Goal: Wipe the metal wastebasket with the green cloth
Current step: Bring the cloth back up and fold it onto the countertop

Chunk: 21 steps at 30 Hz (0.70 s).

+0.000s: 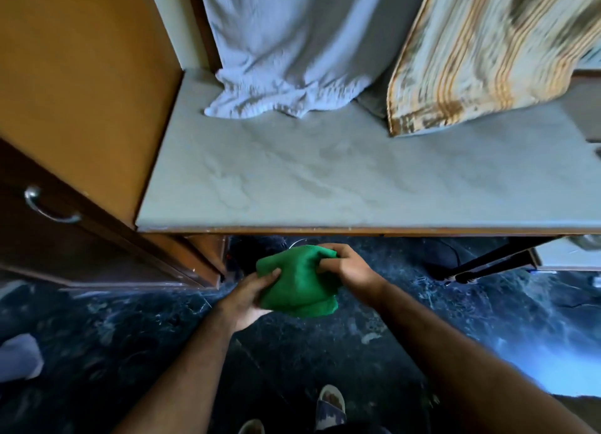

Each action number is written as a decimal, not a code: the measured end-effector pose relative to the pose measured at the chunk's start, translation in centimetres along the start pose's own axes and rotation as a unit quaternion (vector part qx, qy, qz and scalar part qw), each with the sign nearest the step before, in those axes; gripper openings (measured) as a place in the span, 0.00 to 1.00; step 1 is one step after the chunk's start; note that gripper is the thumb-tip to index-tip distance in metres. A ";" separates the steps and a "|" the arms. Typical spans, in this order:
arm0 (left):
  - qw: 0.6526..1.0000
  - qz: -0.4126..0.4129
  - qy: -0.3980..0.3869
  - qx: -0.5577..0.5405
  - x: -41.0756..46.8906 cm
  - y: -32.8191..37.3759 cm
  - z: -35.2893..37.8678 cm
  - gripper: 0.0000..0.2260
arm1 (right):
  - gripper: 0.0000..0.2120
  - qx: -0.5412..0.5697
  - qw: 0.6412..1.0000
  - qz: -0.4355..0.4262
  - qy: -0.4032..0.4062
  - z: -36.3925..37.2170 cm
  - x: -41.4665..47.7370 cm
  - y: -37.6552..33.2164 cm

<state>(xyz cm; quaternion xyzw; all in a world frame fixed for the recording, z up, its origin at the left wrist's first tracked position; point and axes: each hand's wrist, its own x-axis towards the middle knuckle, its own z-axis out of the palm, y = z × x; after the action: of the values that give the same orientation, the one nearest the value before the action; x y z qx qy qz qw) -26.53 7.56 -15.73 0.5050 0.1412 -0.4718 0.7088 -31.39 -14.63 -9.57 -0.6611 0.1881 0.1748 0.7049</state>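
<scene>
Both my hands hold the green cloth (297, 282) in the air above the dark floor, just in front of the table's front edge. My left hand (252, 295) grips its lower left side from below. My right hand (346, 269) pinches its upper right corner. The cloth is bunched between them. Behind it, under the table, a dark round shape with a thin metal rim (297, 241) shows, mostly hidden by the cloth and the tabletop; I cannot tell whether it is the wastebasket.
A grey tabletop (325, 180) spans the middle, with a white towel (286, 59) and a striped cloth (481, 59) hanging onto it. A wooden cabinet (74, 92) with a metal drawer handle (45, 206) stands at left. My sandalled foot (330, 404) is on the dark marbled floor.
</scene>
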 end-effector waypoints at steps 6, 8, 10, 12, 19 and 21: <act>0.992 0.086 0.086 -0.019 -4.3 6.8 4.4 0.18 | 0.14 0.072 0.996 0.020 0.038 -3.3 -2.7 -7.4; 0.986 0.113 0.120 0.002 -5.0 9.4 5.6 0.13 | 0.14 0.123 0.991 0.040 0.021 -4.0 -2.8 -9.8; 0.980 0.137 0.146 0.019 -5.2 11.7 6.5 0.14 | 0.15 0.138 0.989 0.049 0.009 -4.4 -2.4 -11.7; 0.974 0.151 0.160 0.045 -5.1 14.2 7.3 0.14 | 0.14 0.101 0.993 0.051 0.019 -4.8 -1.4 -13.5; 0.970 0.145 0.147 0.128 -2.0 22.4 6.7 0.06 | 0.15 0.050 0.991 0.049 0.111 -5.8 4.1 -18.3; 0.960 0.152 0.150 0.179 -0.8 24.5 5.7 0.06 | 0.16 0.053 0.990 0.051 0.123 -5.9 6.1 -18.8</act>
<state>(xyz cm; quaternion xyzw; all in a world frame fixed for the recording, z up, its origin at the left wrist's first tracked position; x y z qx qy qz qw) -8.64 4.19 1.64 0.7041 0.0809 -0.2943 0.6412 -16.98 -21.76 3.36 -0.6288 0.3157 0.1176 0.7008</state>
